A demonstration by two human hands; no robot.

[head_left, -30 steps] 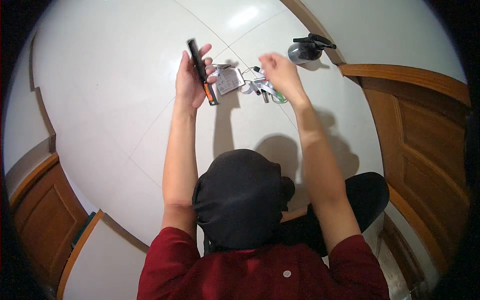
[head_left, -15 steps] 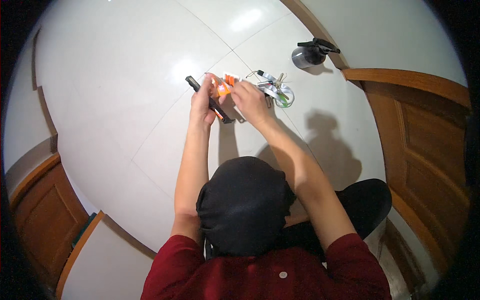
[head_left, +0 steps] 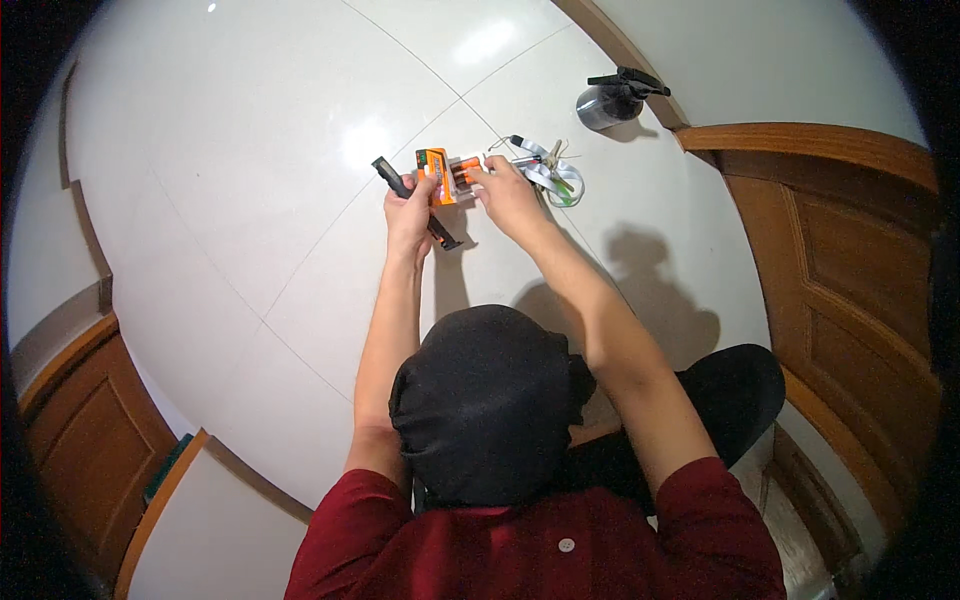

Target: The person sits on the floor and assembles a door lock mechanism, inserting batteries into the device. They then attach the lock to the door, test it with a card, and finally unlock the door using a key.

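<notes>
My left hand (head_left: 408,218) is closed round a long, narrow black device (head_left: 388,174) that slants across the palm, its lower end showing some orange. The left thumb also pins the orange card of a battery pack (head_left: 433,160) against it. Several orange-and-black batteries (head_left: 466,165) show at the pack's right side. There my right hand (head_left: 513,197) has its thumb and fingers closed on the pack's edge, at the ends of the batteries. Whether a single battery is pinched free is too small to tell.
Right of my right hand, a white lanyard (head_left: 569,184) with keys and a green piece lies on the pale tiled floor (head_left: 250,200). Farther off at the right stands a spray bottle (head_left: 606,105) with a black head. Brown wooden panels (head_left: 840,230) line the right side.
The battery pack has turned so its card and batteries show more plainly. My right hand has shifted slightly right, with its fingers now at the batteries' ends. The left hand keeps the black device.
</notes>
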